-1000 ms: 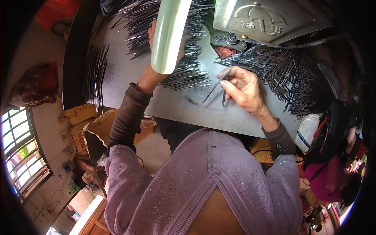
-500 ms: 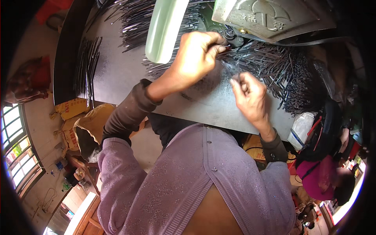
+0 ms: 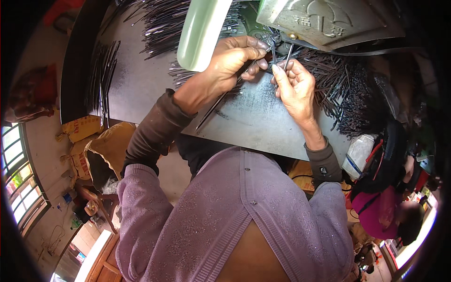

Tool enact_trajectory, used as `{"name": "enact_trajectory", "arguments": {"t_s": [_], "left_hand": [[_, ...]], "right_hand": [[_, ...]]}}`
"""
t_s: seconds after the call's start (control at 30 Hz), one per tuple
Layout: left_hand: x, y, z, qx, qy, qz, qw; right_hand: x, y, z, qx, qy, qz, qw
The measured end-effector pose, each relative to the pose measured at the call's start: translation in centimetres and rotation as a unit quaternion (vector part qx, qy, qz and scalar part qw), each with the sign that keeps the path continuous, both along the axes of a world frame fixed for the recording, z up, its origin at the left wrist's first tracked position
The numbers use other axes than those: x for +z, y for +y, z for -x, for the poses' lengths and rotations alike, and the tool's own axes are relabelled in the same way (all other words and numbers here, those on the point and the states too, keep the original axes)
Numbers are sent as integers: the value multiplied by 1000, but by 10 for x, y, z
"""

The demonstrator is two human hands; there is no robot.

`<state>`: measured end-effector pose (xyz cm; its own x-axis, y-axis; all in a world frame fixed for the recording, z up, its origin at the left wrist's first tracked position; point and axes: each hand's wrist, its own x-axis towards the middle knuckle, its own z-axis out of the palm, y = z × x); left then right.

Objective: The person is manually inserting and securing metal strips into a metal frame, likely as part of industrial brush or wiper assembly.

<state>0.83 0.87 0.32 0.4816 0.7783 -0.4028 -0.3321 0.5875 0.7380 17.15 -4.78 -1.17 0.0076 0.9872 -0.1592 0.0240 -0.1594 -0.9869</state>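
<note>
Long dark metal rod [image 3: 211, 112], one: slanting over the near part of the grey metal worktop [image 3: 253, 129], lower end toward the near edge, upper part passing behind the left hand [image 3: 235, 61]

Left hand: fingers pinched narrow about the rod, tips beside the machine fitting; exact contact at the tips too small to tell

Right hand [image 3: 296, 87]: thumb and forefinger closed on slim grey metal pieces [image 3: 288, 56], two, raised in a narrow V; whether joined below, cannot tell

Machine fitting [image 3: 277, 38]: dark, bolt-like, just beyond both sets of fingertips, on a green base [image 3: 253, 21]; above it to the right, a metal cover [image 3: 329, 26] with umbrella relief

Pale green curved bar [image 3: 202, 35]: overhead, hiding part of the rod pile [image 3: 164, 28]

Remaining stock: separate rod bundle [image 3: 101, 75] at far left; heap of short dark strips [image 3: 338, 84] to the right, behind the right hand; white packet [image 3: 358, 156] by the right-hand edge

Step in hand, by judgement: both hands working metal pieces close together at the fitting

Next move, by judgement: would call for a steady left pinch, tips aligned and fingers kept clear of the fitting
</note>
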Motion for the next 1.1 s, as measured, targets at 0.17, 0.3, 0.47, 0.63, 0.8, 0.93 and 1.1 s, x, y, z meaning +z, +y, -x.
{"name": "enact_trajectory", "arguments": {"t_s": [0.17, 0.3, 0.47, 0.63, 0.8, 0.93, 1.1], "left_hand": [[-1, 3, 0, -12, -8, 15, 1000], [1, 5, -10, 32, 51, -98, 993], [-7, 12, -24, 87, 108, -228, 964], [-11, 14, -26, 89, 121, -251, 956], [-5, 17, -18, 59, 194, -347, 916], [5, 13, -21, 46, 317, -394, 862], [-4, 8, -22, 69, 204, -348, 912]], "right_hand": [[1, 2, 2, 4, 27, 1, 1000], [4, 8, 5, -15, 52, -7, 998], [1, 18, 0, -27, 93, -17, 995], [0, 20, 1, -30, 100, 3, 995], [4, 26, -5, 3, 140, 68, 988], [11, 31, -8, 7, 240, 158, 958], [-1, 29, 2, -20, 206, 33, 978]]}}
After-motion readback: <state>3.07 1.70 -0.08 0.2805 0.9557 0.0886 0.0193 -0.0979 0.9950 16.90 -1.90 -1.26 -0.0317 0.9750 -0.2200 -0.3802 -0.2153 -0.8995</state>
